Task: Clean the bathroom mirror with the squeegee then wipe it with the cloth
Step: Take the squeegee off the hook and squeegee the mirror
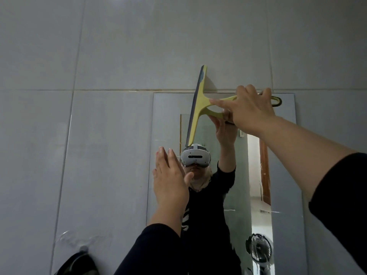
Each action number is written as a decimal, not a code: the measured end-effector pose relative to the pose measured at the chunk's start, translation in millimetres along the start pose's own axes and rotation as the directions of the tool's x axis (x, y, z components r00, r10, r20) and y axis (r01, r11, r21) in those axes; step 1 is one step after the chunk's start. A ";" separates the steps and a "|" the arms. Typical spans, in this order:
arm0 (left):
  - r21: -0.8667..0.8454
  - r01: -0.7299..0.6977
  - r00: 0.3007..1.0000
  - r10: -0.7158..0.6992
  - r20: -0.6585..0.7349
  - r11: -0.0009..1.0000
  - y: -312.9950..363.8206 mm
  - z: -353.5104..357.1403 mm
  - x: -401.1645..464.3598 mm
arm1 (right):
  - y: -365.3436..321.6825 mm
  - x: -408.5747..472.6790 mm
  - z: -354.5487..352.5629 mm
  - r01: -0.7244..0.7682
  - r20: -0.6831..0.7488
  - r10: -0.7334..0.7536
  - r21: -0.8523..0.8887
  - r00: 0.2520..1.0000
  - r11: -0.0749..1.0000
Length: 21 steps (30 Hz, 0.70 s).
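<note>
A tall frameless mirror (284,175) hangs on the grey tiled wall. My right hand (250,110) grips the handle of a yellow-green squeegee (198,108) near the mirror's top edge. Its dark blade stands almost upright, the top end over the tile above the mirror, the lower end on the glass. My left hand (168,181) is flat with the fingers together and the thumb out, at the mirror's left edge, holding nothing. No cloth is in view.
Grey wall tiles (99,135) surround the mirror. A dark object (79,262) sits at the bottom left against the wall. The mirror reflects me in dark clothes, a doorway and a black fan (258,248).
</note>
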State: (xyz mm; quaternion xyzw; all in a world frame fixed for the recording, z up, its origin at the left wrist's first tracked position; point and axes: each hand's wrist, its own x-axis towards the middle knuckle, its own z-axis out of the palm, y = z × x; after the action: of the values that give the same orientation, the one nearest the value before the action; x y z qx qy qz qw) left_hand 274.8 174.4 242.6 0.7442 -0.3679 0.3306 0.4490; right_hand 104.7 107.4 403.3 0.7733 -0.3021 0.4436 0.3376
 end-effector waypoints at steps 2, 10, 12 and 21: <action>0.008 0.004 1.000 -0.004 0.001 1.000 0.8 -0.1 0.5 | 11.1 -7.6 0.2 -0.018 0.001 0.018 -0.025 1.000 1.000; -0.005 0.014 1.000 -0.014 -0.014 1.000 2.8 2.7 1.6 | 71.6 -36.4 0.8 -0.193 0.076 0.202 -0.111 0.976 0.975; -0.013 0.019 1.000 -0.020 -0.016 1.000 3.6 3.8 1.8 | 85.2 -44.8 1.3 -0.243 0.115 0.259 -0.138 0.959 0.960; -0.042 0.008 1.000 -0.009 -0.014 0.999 -0.6 6.3 2.7 | 110.5 -73.3 11.3 -0.437 0.234 0.427 -0.012 0.873 0.900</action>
State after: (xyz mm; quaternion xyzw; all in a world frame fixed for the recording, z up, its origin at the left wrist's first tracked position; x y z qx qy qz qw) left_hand 277.7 168.2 242.2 0.7339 -0.3684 0.3261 0.4684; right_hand -5.6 45.6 361.9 0.7394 -0.4950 0.4209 0.1766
